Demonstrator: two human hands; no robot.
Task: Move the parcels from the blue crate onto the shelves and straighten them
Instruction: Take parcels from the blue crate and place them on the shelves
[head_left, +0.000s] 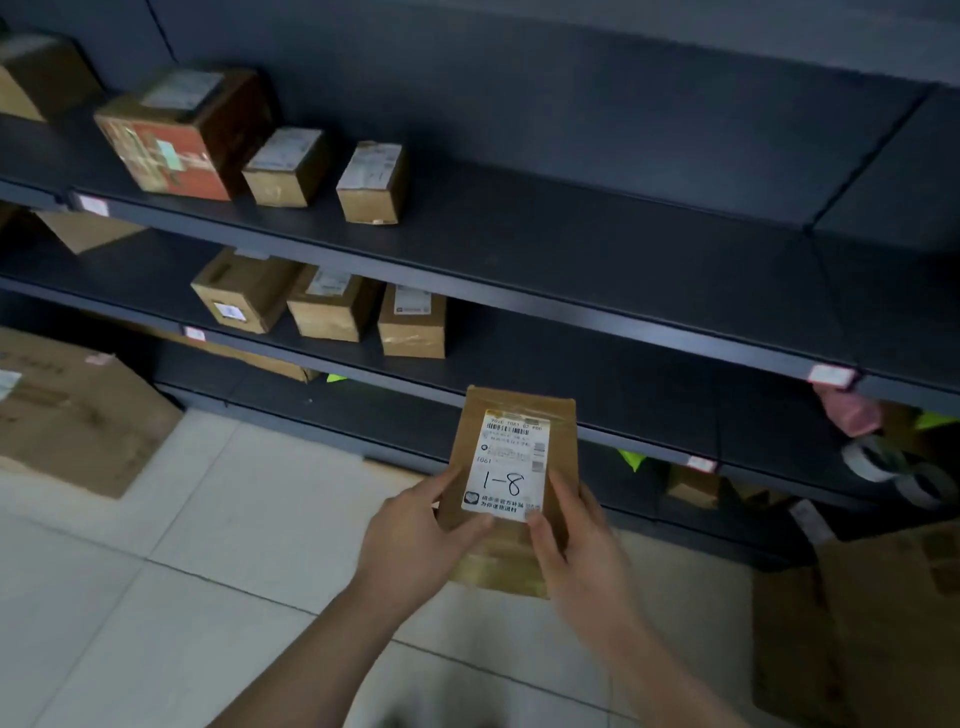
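A small brown cardboard parcel (511, 457) with a white label reading "1-8" is held in front of the lower shelves. My left hand (415, 530) grips its left lower edge and my right hand (576, 540) grips its right lower edge. The upper dark shelf (571, 234) carries a red-and-brown box (176, 140) and two small brown parcels (285, 166) in a row. Three brown parcels (332, 309) stand on the middle shelf (597, 358) below. The blue crate is out of view.
A large cardboard box (72, 410) stands on the tiled floor at left. Another big carton (872, 623) sits at lower right. Tape rolls (883, 457) and a pink item (852, 410) lie on the right-hand shelf unit. The right parts of both upper shelves are bare.
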